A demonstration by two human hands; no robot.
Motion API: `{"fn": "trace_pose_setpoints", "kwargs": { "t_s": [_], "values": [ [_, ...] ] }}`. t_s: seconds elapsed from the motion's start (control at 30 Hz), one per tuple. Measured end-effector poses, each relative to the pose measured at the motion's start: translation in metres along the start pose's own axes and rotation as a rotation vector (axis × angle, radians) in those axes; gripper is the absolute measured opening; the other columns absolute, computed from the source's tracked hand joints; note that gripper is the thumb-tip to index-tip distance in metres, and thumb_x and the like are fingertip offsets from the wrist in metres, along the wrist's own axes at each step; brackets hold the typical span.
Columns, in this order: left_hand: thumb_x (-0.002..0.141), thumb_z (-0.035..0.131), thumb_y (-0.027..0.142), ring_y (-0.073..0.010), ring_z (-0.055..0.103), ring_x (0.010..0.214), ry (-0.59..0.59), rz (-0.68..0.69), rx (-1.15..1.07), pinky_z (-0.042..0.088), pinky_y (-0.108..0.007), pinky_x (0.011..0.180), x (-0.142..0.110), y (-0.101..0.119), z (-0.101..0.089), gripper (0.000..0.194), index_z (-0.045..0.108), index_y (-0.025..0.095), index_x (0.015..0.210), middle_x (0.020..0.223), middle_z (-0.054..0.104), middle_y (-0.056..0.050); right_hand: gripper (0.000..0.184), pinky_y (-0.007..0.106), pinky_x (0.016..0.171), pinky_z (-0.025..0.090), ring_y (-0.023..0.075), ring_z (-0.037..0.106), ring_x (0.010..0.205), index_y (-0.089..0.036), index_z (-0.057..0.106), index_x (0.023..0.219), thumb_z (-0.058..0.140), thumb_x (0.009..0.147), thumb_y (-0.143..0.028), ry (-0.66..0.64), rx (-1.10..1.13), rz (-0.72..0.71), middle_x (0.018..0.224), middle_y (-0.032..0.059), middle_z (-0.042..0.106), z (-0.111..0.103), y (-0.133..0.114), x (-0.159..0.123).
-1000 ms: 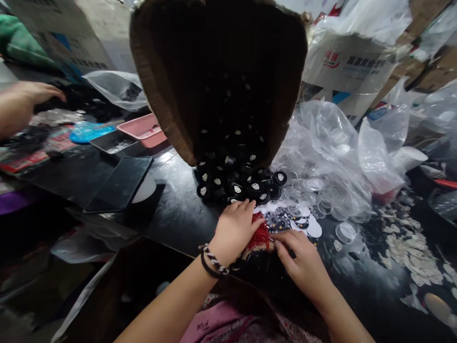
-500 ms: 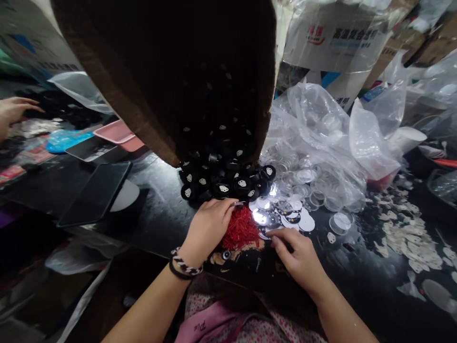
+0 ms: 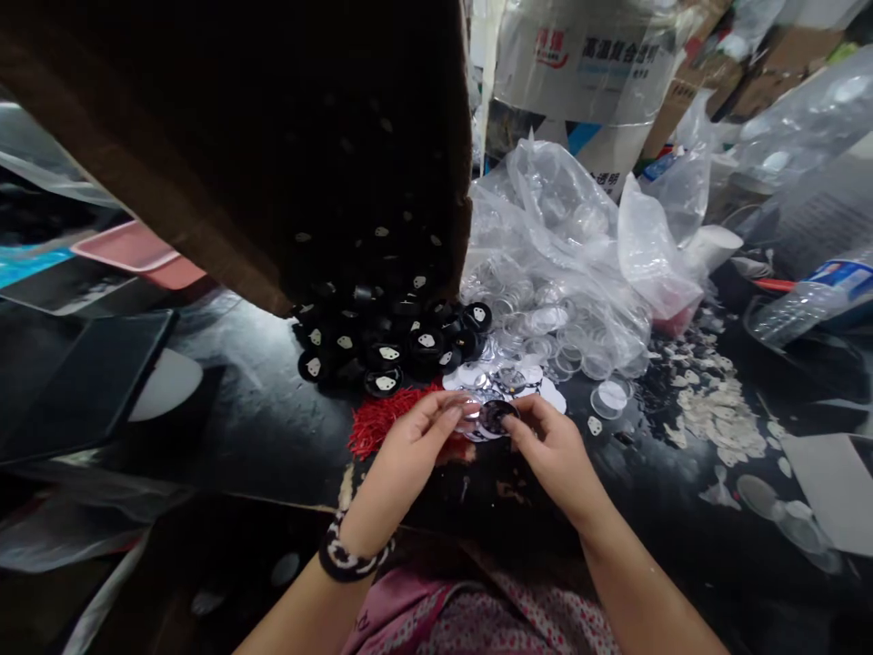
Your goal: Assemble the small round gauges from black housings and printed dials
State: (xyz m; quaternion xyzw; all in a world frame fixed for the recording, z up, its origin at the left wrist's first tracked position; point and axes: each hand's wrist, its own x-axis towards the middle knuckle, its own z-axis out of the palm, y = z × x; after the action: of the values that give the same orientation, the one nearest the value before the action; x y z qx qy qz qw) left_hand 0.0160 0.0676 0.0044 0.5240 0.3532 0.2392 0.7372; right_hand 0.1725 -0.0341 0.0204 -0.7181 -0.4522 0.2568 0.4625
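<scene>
Between thumb and fingers, my left hand (image 3: 415, 443) pinches a clear round cover (image 3: 469, 408), partly hidden by the fingertips. My right hand (image 3: 557, 444) grips a dark printed disc (image 3: 497, 417) by its right edge. The two pieces are close together; whether they touch I cannot tell. Behind them lie several white and printed round discs (image 3: 551, 393). A heap of thin red pieces (image 3: 379, 423) rests just left of my left hand. Farther back, black round cases (image 3: 388, 355) with pale, small-holed plates on them spill from a large cardboard box (image 3: 467, 218).
Clear plastic rings (image 3: 569, 350) and a plastic bag (image 3: 566, 218) sit right of the box. Pale small plates (image 3: 719, 409) are scattered at the right, near a plastic bottle (image 3: 811, 296). At the left are a dark flat tablet-like slab (image 3: 82, 377) and a pink tray (image 3: 136, 247).
My hands have come together over the discs. My right hand has picked up a dark printed disc, and my left has moved right with the clear cover. The view has turned rightward.
</scene>
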Motion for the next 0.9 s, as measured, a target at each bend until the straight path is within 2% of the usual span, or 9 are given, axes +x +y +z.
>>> {"fn": "trace_pose_setpoints", "kwargs": {
  "t_s": [0.07, 0.2, 0.33, 0.43, 0.6, 0.67, 0.73, 0.8, 0.9],
  "values": [
    [0.087, 0.06, 0.047, -0.0214, 0.072, 0.087, 0.045, -0.005, -0.051, 0.063, -0.038, 0.073, -0.004, 0.001, -0.002, 0.036, 0.06, 0.019, 0.109, 0.108, 0.073, -0.009, 0.019, 0.03, 0.066, 0.05, 0.0162, 0.058, 0.064, -0.019, 0.064, 0.092, 0.055, 0.088, -0.035, 0.053, -0.078, 0.001, 0.078, 0.0018, 0.065, -0.01, 0.004, 0.002],
    [0.089, 0.059, 0.045, -0.0203, 0.073, 0.084, 0.064, 0.032, -0.064, 0.062, -0.038, 0.078, -0.013, 0.005, -0.003, 0.034, 0.06, 0.019, 0.109, 0.103, 0.074, -0.008, 0.034, 0.04, 0.082, 0.049, 0.0179, 0.059, 0.073, -0.02, 0.063, 0.116, 0.059, 0.087, -0.036, 0.206, -0.294, -0.086, 0.117, 0.0109, 0.06, -0.015, 0.001, 0.0],
    [0.093, 0.052, 0.04, -0.0208, 0.071, 0.096, 0.001, 0.193, 0.229, 0.058, -0.038, 0.087, -0.022, -0.003, -0.001, 0.027, 0.062, 0.023, 0.111, 0.108, 0.073, -0.005, 0.017, 0.029, 0.071, 0.05, 0.0168, 0.061, 0.075, -0.021, 0.064, 0.104, 0.058, 0.09, -0.029, -0.075, -0.155, -0.127, 0.095, 0.0044, 0.066, 0.005, -0.018, -0.015],
    [0.095, 0.05, 0.032, -0.0194, 0.066, 0.107, 0.029, 0.399, 0.57, 0.053, -0.037, 0.095, -0.03, -0.02, -0.009, 0.028, 0.058, 0.029, 0.122, 0.12, 0.069, -0.003, 0.009, 0.026, 0.068, 0.049, 0.0159, 0.061, 0.074, -0.02, 0.062, 0.091, 0.054, 0.09, -0.023, -0.059, -0.169, -0.139, 0.084, 0.0023, 0.067, 0.005, -0.02, -0.016],
    [0.095, 0.05, 0.02, -0.0227, 0.046, 0.134, 0.142, 0.756, 1.012, 0.034, -0.046, 0.114, -0.045, -0.045, -0.031, 0.04, 0.048, 0.027, 0.134, 0.141, 0.055, -0.008, 0.018, 0.037, 0.078, 0.051, 0.023, 0.064, 0.08, -0.017, 0.064, 0.095, 0.05, 0.088, -0.027, 0.261, -0.589, -0.194, 0.089, 0.0089, 0.068, -0.058, -0.002, 0.029],
    [0.095, 0.05, 0.021, -0.027, 0.036, 0.141, 0.204, 0.767, 1.148, 0.025, -0.053, 0.117, -0.045, -0.047, -0.039, 0.042, 0.045, 0.023, 0.137, 0.146, 0.048, -0.013, 0.026, 0.046, 0.084, 0.049, 0.027, 0.064, 0.083, -0.014, 0.064, 0.103, 0.052, 0.087, -0.031, 0.316, -0.631, -0.188, 0.101, 0.0145, 0.066, -0.08, 0.003, 0.05],
    [0.095, 0.049, 0.026, -0.0307, 0.031, 0.144, 0.324, 0.724, 1.216, 0.021, -0.058, 0.117, -0.042, -0.047, -0.048, 0.043, 0.044, 0.019, 0.137, 0.148, 0.045, -0.016, 0.032, 0.053, 0.093, 0.045, 0.0317, 0.061, 0.098, -0.013, 0.063, 0.11, 0.052, 0.087, -0.033, 0.37, -0.67, -0.231, 0.113, 0.0179, 0.062, -0.086, 0.002, 0.06],
    [0.096, 0.048, 0.033, -0.0347, 0.028, 0.144, 0.448, 0.651, 1.237, 0.02, -0.061, 0.115, -0.036, -0.046, -0.059, 0.045, 0.043, 0.017, 0.138, 0.149, 0.043, -0.019, 0.029, 0.051, 0.095, 0.044, 0.031, 0.059, 0.105, -0.016, 0.065, 0.11, 0.05, 0.091, -0.032, 0.3, -0.67, -0.313, 0.112, 0.0153, 0.063, -0.072, -0.003, 0.057],
    [0.093, 0.049, 0.047, -0.0391, 0.029, 0.143, 0.462, 0.54, 1.278, 0.026, -0.063, 0.112, -0.025, -0.048, -0.069, 0.061, 0.038, 0.013, 0.142, 0.152, 0.037, -0.024, 0.025, 0.039, 0.089, 0.051, 0.0233, 0.063, 0.098, -0.021, 0.067, 0.111, 0.048, 0.096, -0.029, -0.153, -0.575, -0.409, 0.106, 0.0084, 0.068, -0.028, -0.009, 0.041]
  ]
}}
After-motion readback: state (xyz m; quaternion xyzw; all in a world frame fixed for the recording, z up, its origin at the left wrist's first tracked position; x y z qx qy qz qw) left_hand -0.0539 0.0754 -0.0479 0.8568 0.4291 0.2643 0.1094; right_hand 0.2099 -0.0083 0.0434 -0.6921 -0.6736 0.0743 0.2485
